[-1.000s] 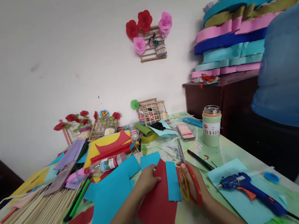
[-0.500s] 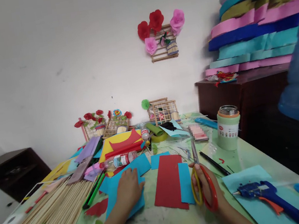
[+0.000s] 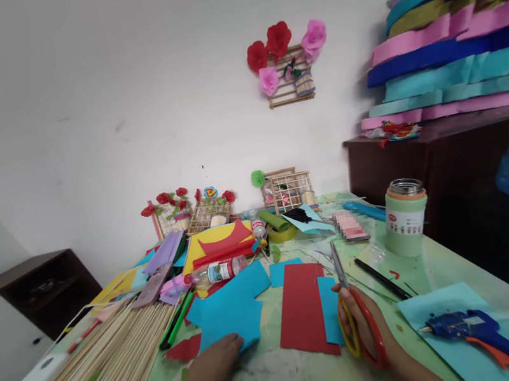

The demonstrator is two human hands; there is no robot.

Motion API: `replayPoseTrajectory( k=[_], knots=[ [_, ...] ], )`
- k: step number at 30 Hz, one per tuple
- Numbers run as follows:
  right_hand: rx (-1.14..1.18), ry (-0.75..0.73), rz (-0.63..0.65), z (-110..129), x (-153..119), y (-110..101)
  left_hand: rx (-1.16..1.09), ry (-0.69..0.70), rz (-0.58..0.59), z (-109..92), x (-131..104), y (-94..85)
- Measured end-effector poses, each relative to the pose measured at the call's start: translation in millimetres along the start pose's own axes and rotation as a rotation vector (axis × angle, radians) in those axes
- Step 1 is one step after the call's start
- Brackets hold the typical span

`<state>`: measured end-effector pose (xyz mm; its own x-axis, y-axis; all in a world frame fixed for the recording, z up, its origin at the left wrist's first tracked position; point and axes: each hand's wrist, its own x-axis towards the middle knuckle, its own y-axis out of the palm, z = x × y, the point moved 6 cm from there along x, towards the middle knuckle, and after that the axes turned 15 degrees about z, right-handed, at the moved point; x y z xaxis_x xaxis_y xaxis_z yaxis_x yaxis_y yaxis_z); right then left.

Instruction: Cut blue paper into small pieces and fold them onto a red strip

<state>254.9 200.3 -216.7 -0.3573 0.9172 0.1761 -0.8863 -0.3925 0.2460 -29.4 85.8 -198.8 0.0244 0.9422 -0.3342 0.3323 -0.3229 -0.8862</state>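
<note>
My left hand (image 3: 219, 365) rests at the near edge of a blue sheet of paper (image 3: 229, 317), touching it with fingers loosely stretched; the fingertips are partly hidden. In my right hand (image 3: 369, 320) is a pair of scissors (image 3: 338, 265) with one yellow and one red handle loop, its blades pointing away and nearly together. Between the hands lies a dark red paper rectangle (image 3: 301, 312). A narrow blue paper strip (image 3: 331, 313) overlaps its right side, just left of the scissors.
Thin wooden sticks (image 3: 104, 369) are heaped at left, beside green markers (image 3: 178, 320). A plastic bottle (image 3: 219, 271) lies behind the blue sheet. To the right are a black pen (image 3: 382, 278), a green jar (image 3: 406, 221) and a blue glue gun (image 3: 469, 324) on light blue paper.
My left hand has drawn back toward me, from the middle of the blue sheet to its near edge. The right hand still holds the scissors. The whole view has shifted slightly.
</note>
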Motion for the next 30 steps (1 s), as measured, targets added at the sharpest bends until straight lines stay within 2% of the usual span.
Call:
replayPoseTrajectory(
  k=[2, 5, 7, 8, 9, 10, 11, 13, 16, 19, 21, 23, 30],
  knots=[
    [0.054, -0.017, -0.005, 1.9, 0.8, 0.3, -0.103, -0.023, -0.197, 11.3, -0.4, -15.2],
    [0.195, -0.013, -0.029, 2.4, 2.2, -1.1, -0.234, -0.105, -0.662, 20.7, -10.4, -59.1],
    [0.278, 0.000, -0.045, 1.6, 3.9, -3.3, -0.269, -0.125, -0.972, 14.9, -16.4, -92.4],
    [0.311, 0.004, -0.052, 1.3, 4.9, -4.6, -0.283, -0.133, -1.092, 9.7, -15.2, -107.1],
    [0.341, 0.010, -0.055, 0.9, 5.9, -5.8, -0.303, -0.113, -1.161, 2.9, -8.4, -119.9],
    [0.366, 0.016, -0.056, 0.4, 6.9, -6.8, -0.304, -0.054, -1.163, -6.4, 5.0, -130.7],
    [0.386, 0.022, -0.059, -0.3, 7.7, -7.7, -0.284, 0.034, -1.114, -17.6, 23.3, -138.9],
    [0.412, 0.033, -0.072, -2.3, 8.7, -9.2, -0.178, 0.226, -0.894, -43.2, 69.8, -143.5],
    [0.424, 0.045, -0.100, -7.6, 9.2, -9.6, -0.104, 0.325, -0.719, -62.3, 129.5, -131.0],
    [0.412, 0.045, -0.101, -13.8, 10.4, -6.9, -0.079, 0.306, -0.644, -62.8, 169.9, -112.5],
    [0.384, 0.036, -0.105, -16.8, 11.2, -5.4, -0.086, 0.257, -0.647, -55.4, 183.7, -106.1],
    [0.337, 0.019, -0.115, -18.1, 11.6, -4.6, -0.096, 0.206, -0.667, -45.2, 189.4, -107.4],
    [0.289, -0.029, -0.094, -18.8, 12.3, -1.7, -0.050, 0.052, -0.764, -9.9, 179.3, -147.5]
  ],
)
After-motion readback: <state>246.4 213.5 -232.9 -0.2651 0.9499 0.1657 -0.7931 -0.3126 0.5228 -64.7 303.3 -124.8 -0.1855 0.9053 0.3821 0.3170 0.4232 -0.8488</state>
